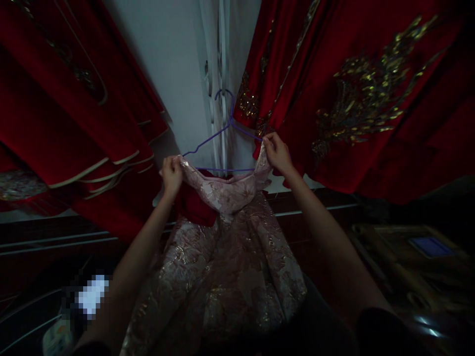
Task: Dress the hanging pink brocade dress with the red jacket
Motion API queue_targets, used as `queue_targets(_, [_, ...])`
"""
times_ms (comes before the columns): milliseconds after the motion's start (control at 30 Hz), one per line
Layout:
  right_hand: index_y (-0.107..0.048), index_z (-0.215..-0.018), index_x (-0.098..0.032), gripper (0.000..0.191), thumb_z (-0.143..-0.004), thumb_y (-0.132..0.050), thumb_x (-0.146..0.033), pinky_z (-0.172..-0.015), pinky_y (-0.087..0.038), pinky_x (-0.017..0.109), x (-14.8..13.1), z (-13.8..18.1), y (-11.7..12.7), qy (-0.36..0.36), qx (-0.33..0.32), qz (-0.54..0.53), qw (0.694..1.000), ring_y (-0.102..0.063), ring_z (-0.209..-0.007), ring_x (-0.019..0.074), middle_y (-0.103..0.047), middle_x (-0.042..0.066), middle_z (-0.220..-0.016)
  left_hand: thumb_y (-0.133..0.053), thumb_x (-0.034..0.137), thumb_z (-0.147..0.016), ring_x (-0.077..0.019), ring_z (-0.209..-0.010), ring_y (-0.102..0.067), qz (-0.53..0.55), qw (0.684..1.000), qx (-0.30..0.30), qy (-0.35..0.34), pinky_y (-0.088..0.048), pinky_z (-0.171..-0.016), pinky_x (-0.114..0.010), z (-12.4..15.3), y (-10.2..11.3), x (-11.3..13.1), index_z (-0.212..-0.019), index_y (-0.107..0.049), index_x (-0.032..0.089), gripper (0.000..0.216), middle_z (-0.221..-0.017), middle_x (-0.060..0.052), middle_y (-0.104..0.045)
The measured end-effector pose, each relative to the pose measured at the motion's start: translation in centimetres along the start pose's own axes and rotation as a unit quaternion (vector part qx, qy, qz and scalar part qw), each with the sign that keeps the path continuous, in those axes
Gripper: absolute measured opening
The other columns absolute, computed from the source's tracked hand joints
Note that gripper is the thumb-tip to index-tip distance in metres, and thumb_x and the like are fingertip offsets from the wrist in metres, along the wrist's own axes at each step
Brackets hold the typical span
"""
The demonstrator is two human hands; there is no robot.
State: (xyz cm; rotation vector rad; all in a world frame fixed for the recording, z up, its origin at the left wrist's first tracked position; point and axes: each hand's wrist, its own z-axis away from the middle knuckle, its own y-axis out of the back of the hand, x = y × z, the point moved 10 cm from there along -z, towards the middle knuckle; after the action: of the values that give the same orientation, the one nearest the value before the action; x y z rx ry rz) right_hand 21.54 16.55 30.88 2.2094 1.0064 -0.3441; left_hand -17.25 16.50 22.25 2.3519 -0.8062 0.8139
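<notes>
A pale pink dress with a shiny brocade pattern hangs down in front of me, its skirt spreading toward my body. At its top left edge my left hand is closed with the fabric pinched in the fingers. My right hand pinches the top right edge near the end of a purple hanger. The hanger's hook points up, and its lower bar shows behind the neckline. Whether the hanger's ends sit inside the dress is hard to see. Some dark red cloth shows behind the bodice at the left.
Red garments with gold trim hang at the left; a red garment with gold sequins hangs at the right. Between them is a pale wall. A wooden piece of furniture stands at the lower right. The room is dim.
</notes>
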Motion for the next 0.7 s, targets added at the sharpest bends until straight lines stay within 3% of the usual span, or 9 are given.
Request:
queue_targets(133, [-0.052,-0.091,-0.021,0.036,-0.091,-0.033,-0.052,-0.073,-0.039,0.028,0.2,0.0,-0.3,-0.005,-0.005,-0.013,1.000,-0.053,-0.070,0.0143,-0.057,0.001,-0.079,-0.044,0.041,-0.083,-0.0160,-0.082,-0.058,0.043,0.994,-0.035,0.092,-0.045,-0.076,-0.025,-0.3,0.7,-6.7,-0.087,-0.062,0.015,0.032,-0.083,-0.004,-0.064])
queue_targets(267, [-0.050,-0.090,-0.021,0.035,-0.090,-0.033,-0.051,-0.074,-0.039,0.028,0.2,0.1,-0.5,-0.010,-0.007,-0.025,1.000,-0.052,-0.071,0.0141,-0.056,0.001,-0.081,-0.049,0.043,-0.078,-0.0167,-0.079,-0.059,0.085,0.987,-0.064,0.122,-0.045,-0.073,-0.025,-0.1,0.2,-8.3,-0.086,-0.064,0.013,0.034,-0.083,-0.005,-0.066])
queue_targets(533, [-0.050,-0.090,-0.022,0.032,-0.090,-0.035,-0.050,-0.073,-0.039,0.027,0.3,0.0,-0.5,-0.021,-0.011,-0.026,0.999,-0.052,-0.070,0.0137,-0.055,0.000,-0.078,-0.050,0.053,-0.076,-0.0158,-0.080,-0.058,0.143,0.981,-0.088,0.099,-0.045,-0.071,-0.023,-1.0,0.0,-6.2,-0.091,-0.064,0.014,0.045,-0.088,-0.006,-0.066])
queue_targets(700, [-0.051,-0.089,-0.022,0.032,-0.089,-0.035,-0.050,-0.073,-0.039,0.027,0.5,0.0,-0.6,-0.028,-0.014,-0.026,0.999,-0.051,-0.070,0.0131,-0.056,0.000,-0.080,-0.051,0.058,-0.075,-0.0171,-0.081,-0.058,0.134,0.971,-0.195,0.013,-0.045,-0.073,-0.024,-3.1,-3.3,0.8,-0.090,-0.067,0.014,0.049,-0.087,-0.006,-0.067])
